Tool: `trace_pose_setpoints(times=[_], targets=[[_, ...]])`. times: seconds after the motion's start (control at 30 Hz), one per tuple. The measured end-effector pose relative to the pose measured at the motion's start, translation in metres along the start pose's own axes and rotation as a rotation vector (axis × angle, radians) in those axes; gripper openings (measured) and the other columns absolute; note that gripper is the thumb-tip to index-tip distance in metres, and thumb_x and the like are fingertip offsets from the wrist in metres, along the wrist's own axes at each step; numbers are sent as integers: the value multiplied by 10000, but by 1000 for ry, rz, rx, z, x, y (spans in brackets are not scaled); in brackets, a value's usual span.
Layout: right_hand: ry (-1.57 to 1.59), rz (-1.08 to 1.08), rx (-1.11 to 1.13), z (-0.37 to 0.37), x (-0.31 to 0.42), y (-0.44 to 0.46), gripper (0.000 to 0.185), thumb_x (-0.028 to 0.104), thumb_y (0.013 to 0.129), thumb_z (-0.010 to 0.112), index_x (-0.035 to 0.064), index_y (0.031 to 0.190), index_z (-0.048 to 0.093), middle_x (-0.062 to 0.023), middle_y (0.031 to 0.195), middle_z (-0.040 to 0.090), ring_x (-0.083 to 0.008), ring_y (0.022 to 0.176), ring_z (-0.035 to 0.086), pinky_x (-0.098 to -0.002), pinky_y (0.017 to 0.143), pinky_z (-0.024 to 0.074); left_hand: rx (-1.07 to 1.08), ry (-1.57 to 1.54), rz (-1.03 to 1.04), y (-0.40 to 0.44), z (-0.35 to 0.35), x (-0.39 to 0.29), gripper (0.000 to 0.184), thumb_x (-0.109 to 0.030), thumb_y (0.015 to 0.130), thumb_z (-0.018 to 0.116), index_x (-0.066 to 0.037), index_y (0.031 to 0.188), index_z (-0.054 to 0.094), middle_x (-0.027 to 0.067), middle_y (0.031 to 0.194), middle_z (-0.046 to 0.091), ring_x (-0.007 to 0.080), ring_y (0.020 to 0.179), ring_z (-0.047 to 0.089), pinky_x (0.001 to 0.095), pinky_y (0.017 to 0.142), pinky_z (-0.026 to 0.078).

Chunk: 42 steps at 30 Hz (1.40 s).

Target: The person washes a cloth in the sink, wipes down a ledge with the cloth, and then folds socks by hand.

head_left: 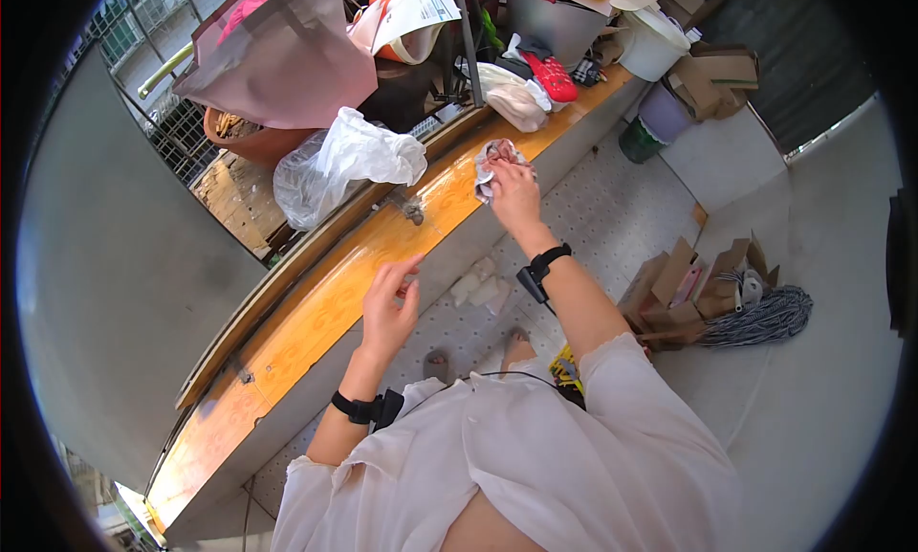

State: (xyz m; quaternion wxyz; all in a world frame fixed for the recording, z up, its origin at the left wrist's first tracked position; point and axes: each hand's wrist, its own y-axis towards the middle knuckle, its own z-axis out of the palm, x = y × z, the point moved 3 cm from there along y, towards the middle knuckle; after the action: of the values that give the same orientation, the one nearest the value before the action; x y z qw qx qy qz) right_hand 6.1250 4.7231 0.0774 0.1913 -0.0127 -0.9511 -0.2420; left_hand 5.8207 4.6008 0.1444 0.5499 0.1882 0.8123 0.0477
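Observation:
My right hand (514,190) presses a crumpled white and reddish cloth (499,154) onto the glossy orange-yellow ledge (335,298), towards its far end. Its fingers are bent over the cloth. Lower and to the left, my left hand (387,308) hovers at the inner edge of the ledge, fingers apart and nothing in them. A white plastic bag (368,155) lies beyond the ledge, between the two hands and the window bars. Small dark debris and a metal catch (411,210) are on the ledge between my hands.
Beyond the cloth lie a pale bundle (516,98) and a red dotted item (552,77). A terracotta pot (251,143) stands outside the ledge. Buckets (652,43), cardboard boxes (684,289) and a grey mop head (765,318) are to the right. White scraps (480,286) lie on the floor.

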Motion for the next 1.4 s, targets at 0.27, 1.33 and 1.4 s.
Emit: trace_pose_setpoints(times=[0.27,1.33,1.4], targets=[[307,-446,202,-6,28,-7,415,207,902,694,171,1315,698,-39,1428,648,-263,1326,563,-459,1053,433,16,52,81,95,120,-14,424,21,909,684,-72,1324,692,123,1158,659,268,999,674,350,856,568],[918,533,414,-90,-293,207,441,505,1018,671,81,1137,677,3,1015,712,-112,953,650,-287,764,491,-521,388,-69,193,304,-61,455,-135,972,718,-56,1408,616,145,1276,665,305,1142,659,374,972,524],[981,520,505,-77,-290,226,459,533,997,682,91,1119,677,8,1008,712,-108,938,647,-279,751,480,-466,214,-144,204,325,-67,456,-105,972,712,-68,1417,617,109,1226,669,219,1050,669,322,879,531]])
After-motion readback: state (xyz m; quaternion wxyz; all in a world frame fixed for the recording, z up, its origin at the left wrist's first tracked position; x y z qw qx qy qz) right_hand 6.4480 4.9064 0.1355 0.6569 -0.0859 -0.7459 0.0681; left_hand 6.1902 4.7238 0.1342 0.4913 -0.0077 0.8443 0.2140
